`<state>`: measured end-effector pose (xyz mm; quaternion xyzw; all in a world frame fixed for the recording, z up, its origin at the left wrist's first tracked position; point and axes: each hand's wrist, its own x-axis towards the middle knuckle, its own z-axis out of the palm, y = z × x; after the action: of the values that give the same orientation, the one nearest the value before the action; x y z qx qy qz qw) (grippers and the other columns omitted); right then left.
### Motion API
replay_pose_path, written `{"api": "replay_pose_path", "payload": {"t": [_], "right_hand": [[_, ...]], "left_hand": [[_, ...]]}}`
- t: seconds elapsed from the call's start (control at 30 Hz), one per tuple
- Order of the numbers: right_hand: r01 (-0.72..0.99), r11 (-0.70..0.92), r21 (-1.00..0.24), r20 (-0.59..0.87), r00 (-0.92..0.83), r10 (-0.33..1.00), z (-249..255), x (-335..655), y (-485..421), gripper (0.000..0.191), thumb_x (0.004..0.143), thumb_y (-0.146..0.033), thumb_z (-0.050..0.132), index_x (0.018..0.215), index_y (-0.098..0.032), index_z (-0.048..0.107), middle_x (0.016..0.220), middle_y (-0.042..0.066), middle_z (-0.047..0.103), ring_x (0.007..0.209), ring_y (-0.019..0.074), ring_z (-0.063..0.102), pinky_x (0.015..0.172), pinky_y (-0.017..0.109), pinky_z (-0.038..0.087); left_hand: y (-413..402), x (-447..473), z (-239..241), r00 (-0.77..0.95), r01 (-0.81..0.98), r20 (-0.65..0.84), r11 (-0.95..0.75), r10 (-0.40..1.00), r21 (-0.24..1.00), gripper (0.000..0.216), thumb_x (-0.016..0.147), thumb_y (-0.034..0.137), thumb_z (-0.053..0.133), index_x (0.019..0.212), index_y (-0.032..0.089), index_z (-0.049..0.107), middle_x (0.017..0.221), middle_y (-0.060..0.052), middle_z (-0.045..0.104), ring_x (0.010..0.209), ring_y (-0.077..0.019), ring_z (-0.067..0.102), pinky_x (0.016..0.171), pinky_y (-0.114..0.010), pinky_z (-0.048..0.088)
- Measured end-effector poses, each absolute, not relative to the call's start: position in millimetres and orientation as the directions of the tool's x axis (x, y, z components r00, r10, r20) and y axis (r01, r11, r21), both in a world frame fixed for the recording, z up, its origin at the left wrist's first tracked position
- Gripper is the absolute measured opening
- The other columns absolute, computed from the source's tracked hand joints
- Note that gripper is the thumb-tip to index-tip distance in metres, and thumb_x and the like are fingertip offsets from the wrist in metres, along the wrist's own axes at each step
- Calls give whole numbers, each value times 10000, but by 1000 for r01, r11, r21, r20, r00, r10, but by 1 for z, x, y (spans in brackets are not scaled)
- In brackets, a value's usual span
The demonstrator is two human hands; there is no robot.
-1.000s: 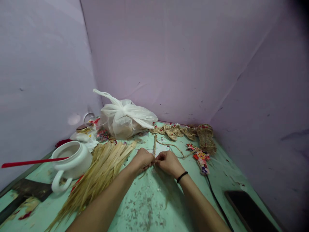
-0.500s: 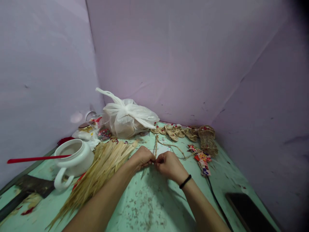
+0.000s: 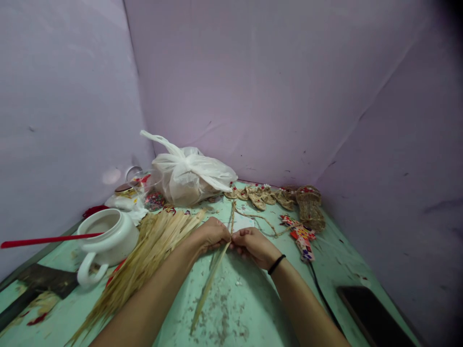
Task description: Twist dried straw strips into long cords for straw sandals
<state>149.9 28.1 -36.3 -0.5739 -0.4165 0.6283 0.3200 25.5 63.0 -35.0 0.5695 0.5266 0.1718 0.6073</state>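
My left hand (image 3: 213, 233) and my right hand (image 3: 256, 246) meet over the middle of the table, both closed in a pinch. Between their fingertips is the near end of a thin twisted straw cord (image 3: 233, 215). Beyond the hands, the cord runs away from me, bends, and trails off to the right. A pale flat straw strip (image 3: 209, 288) comes out below the fingers and slants toward me and left. The exact grip on cord and strip is partly hidden by the fingers. A bundle of dry straw strips (image 3: 144, 255) lies beside my left forearm.
Left stand a white ceramic pot (image 3: 119, 238) with a red stick and a dark hammer-like tool (image 3: 50, 279). A tied white plastic bag (image 3: 191, 176) sits behind. Woven straw pieces (image 3: 256, 197), a patterned object with a black cable (image 3: 300, 236) and a phone (image 3: 372, 313) are rightward.
The long pale strip now shows below the fingers, stretched toward me over the table, where earlier it was barely visible. Both hands stay together at the cord; the view has shifted slightly.
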Motion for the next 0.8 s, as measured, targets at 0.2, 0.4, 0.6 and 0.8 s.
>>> {"api": "replay_pose_path", "payload": {"t": [0.2,0.4,0.6,0.8], "right_hand": [[130,-365,-922,-375,-63,925,-49,156,31,110,554,-155,520,457,-131,473,331,-76,333,304,11,209,336,184,85],[29,-357,-934,-357,4,934,-59,155,24,129,549,-241,563,527,-141,484,378,-75,368,309,12,207,340,196,89],[82,-334,-939,-334,25,942,-57,152,23,151,570,-242,571,504,-140,481,353,-77,341,309,15,222,350,197,99],[84,-346,-934,-349,-14,937,-56,154,24,154,589,-240,562,505,-143,478,359,-72,350,301,15,208,346,201,89]], "left_hand": [[62,22,-35,365,564,-440,181,820,806,92,528,118,501,437,120,510,283,54,322,272,-44,225,326,-195,132],[68,1,-11,347,758,-356,-36,868,651,141,574,212,526,528,110,612,449,-21,532,382,-83,390,402,-204,270],[74,-45,30,105,888,-52,-70,993,454,188,578,249,511,651,157,658,603,-24,609,595,-152,535,511,-217,338],[73,-47,24,60,971,-157,-21,986,239,187,543,246,530,668,175,649,704,-70,643,652,-202,574,531,-242,355]]}}
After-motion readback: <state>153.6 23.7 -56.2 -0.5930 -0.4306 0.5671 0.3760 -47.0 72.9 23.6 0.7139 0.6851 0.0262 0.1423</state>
